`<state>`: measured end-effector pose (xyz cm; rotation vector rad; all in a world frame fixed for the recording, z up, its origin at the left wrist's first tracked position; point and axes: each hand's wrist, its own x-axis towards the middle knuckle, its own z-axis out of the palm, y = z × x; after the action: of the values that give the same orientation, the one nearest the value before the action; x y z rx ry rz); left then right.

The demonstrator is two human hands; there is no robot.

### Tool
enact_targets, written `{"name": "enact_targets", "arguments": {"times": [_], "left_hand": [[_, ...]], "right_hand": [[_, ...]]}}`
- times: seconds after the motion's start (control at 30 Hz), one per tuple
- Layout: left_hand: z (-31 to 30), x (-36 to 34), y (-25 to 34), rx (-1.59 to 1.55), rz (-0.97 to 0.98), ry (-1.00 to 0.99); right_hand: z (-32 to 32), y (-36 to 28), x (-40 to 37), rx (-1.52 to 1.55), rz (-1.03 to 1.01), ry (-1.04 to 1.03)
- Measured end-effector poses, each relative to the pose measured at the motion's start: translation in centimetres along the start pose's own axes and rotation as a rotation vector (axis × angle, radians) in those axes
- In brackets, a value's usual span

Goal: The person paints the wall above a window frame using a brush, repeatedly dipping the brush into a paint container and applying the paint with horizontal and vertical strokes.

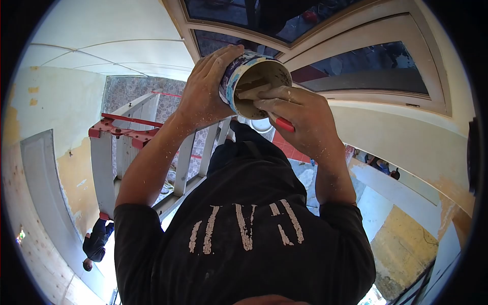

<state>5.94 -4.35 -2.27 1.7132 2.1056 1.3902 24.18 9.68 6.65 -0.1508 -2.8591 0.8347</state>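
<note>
My left hand [207,84] is wrapped around the side of a paint-splashed can [231,84], which is tilted so that its open mouth faces me. Pale, cream-coloured residue coats the can's inner wall. In my right hand [305,114] is a putty knife, its red handle end [284,123] sticking out below my fingers. The tool's pale, coated blade [253,93] reaches inside the can. Specks of pale material dot both hands and forearms. How much material lies deep in the can is hard to make out.
A stepladder [104,157] with red fittings stands at my left. Wood-framed windows [356,84] are close in front, above a pale wall ledge [401,122]. Another person [96,244] stands far off at the lower left. Patchy yellow plaster [76,173] shows on the left wall.
</note>
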Motion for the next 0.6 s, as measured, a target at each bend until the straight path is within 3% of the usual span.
{"name": "enact_targets", "arguments": {"times": [0.6], "left_hand": [[-0.15,0.2,0.19,0.022,0.083,0.047]], "right_hand": [[-0.74,0.19,0.57,-0.098,-0.051,-0.099]]}}
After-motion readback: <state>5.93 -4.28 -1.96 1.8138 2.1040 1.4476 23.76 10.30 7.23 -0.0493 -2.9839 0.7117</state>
